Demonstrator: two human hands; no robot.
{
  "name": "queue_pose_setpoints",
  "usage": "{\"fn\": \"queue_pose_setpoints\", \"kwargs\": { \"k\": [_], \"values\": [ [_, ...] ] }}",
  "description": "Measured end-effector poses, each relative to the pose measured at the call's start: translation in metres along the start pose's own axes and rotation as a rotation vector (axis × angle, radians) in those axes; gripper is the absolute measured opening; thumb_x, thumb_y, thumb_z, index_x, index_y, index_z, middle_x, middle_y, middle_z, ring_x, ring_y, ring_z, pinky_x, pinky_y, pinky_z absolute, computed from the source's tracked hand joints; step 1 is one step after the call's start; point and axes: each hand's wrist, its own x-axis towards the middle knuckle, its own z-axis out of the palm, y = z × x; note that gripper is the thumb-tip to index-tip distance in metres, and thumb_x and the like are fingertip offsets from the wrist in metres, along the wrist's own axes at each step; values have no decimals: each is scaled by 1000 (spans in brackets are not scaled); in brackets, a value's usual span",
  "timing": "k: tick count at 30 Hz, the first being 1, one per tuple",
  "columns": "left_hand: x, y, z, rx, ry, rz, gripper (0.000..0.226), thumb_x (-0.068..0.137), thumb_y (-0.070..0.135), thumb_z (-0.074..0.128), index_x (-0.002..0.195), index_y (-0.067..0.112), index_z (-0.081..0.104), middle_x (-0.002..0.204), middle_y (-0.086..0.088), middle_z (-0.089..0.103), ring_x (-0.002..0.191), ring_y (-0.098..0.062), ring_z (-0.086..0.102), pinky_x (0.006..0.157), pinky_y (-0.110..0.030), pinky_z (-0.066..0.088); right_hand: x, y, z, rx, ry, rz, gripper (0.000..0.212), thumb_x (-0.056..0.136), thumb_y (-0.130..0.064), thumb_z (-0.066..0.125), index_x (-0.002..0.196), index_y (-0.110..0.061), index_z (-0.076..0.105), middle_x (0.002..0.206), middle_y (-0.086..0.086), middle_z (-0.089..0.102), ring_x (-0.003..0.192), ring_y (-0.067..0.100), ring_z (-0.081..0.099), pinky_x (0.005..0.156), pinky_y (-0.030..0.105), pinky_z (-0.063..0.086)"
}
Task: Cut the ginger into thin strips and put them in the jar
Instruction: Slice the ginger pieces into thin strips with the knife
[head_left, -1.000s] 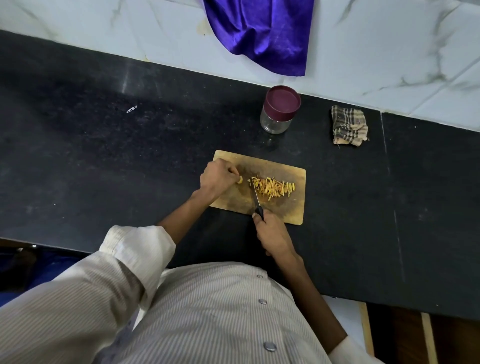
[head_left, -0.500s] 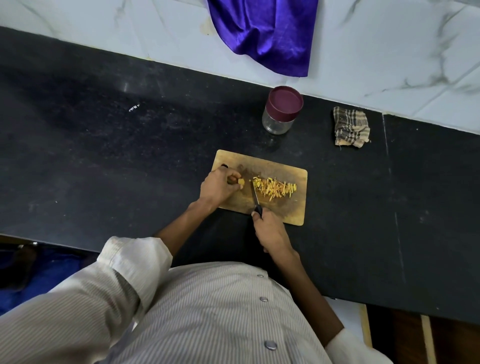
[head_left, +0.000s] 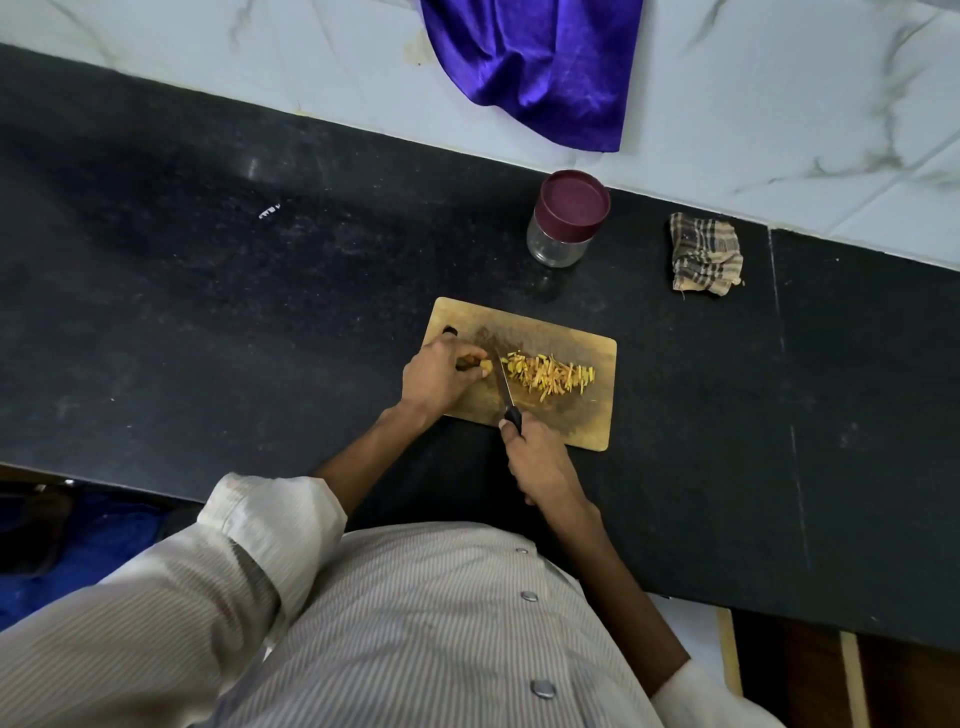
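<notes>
Now the left hand (head_left: 441, 376) pinches the ginger stub (head_left: 484, 368) at frame centre; the right hand (head_left: 540, 462), gripping the knife (head_left: 505, 387), should probably slice thinly, clear of fingertips.

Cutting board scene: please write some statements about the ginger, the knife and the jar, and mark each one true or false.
1. The right hand holds the knife. True.
2. The jar is open. False: its maroon lid is on.
3. The ginger strips lie on the cutting board. True.
4. The left hand rests flat on the counter. False: it holds the uncut ginger piece on the board.
5. The checked cloth covers the jar. False: it lies apart, to the right.
</notes>
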Motion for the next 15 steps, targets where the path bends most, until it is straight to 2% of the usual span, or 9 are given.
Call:
{"fn": "queue_pose_setpoints", "kwargs": {
  "k": [11,15],
  "values": [
    [-6,2,6,49,56,2,22,86,30,69,108,29,71,113,8,62,101,-14,59,82,-36,51,-2,-3,1,-28,-25,-35,31,106,-35,39,118,-10,53,100,16,64,93,37,66,79,53,56],
    [-6,1,6,45,63,4,22,85,29,69,107,28,71,111,8,62,99,-13,60,80,-35,51,-1,-4,2,-25,-15,-45,31,105,-34,40,115,-9,55,103,18,65,93,38,66,79,53,56]
  ]
}}
